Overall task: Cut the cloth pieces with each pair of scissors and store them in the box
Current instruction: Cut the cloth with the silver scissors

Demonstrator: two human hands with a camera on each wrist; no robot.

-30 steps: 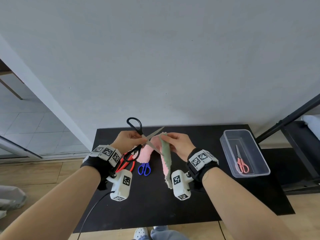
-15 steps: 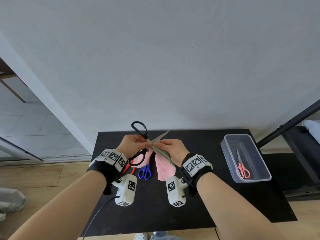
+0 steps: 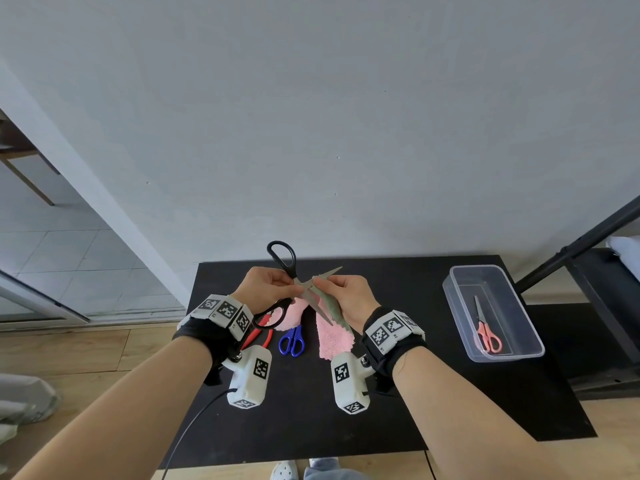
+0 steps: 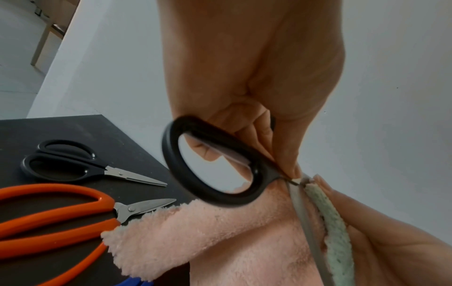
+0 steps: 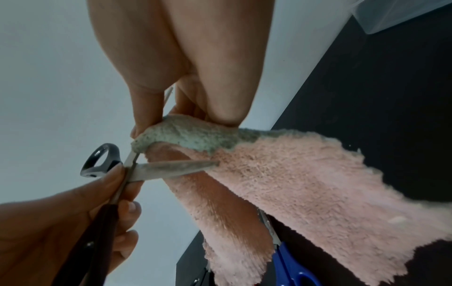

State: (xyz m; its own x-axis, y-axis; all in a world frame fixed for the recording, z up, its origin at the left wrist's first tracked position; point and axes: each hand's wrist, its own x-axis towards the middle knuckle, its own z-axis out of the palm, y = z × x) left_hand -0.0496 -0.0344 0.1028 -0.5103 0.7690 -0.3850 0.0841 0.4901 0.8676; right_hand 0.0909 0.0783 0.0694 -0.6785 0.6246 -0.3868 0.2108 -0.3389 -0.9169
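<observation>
three spare scissors (image 4: 80,166) on table (image 3: 398,393) | box (image 3: 533,351) right (one pair inside)

red scissors (image 3: 258,336) half behind left wrist

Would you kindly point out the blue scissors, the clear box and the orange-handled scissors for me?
blue scissors (image 3: 292,342): head view, on the handle loops.
clear box (image 3: 535,354): head view, on its near right rim.
orange-handled scissors (image 4: 53,214): left wrist view, on the upper orange handle.

A plain grey wall (image 3: 346,116) rises behind the black table (image 3: 433,393), which stands on a light wooden floor (image 3: 86,351).
</observation>
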